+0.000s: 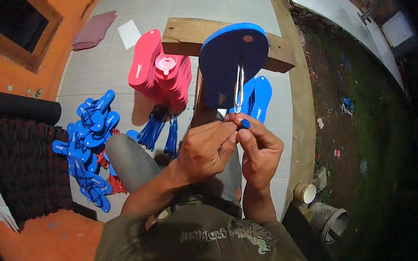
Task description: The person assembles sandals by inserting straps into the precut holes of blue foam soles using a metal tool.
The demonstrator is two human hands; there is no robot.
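Note:
In front of me a dark blue flip-flop sole [222, 54] tilts up against a wooden beam, with a round brownish spot near its far end. A narrow silver looped metal tool [239, 95] runs from the sole down toward my fingers. My right hand [261, 155] is closed, thumb and fingers pinching a small blue rubber plug [244, 124]. Close beside it, my left hand [203, 148] is closed too, its fingertips meeting near the tool's lower end. What those left fingers grip is hidden. Behind the hands lie brighter blue soles [261, 98].
The wooden beam [194, 31] crosses ahead. Left of it stand stacked pink soles [174, 86] with a pink lidded container [166, 64] on top. Bundled dark blue straps [156, 128] hang nearby. Blue flip-flops [88, 152] pile at left, beside a black stack [31, 167]. The tiled floor's edge drops right.

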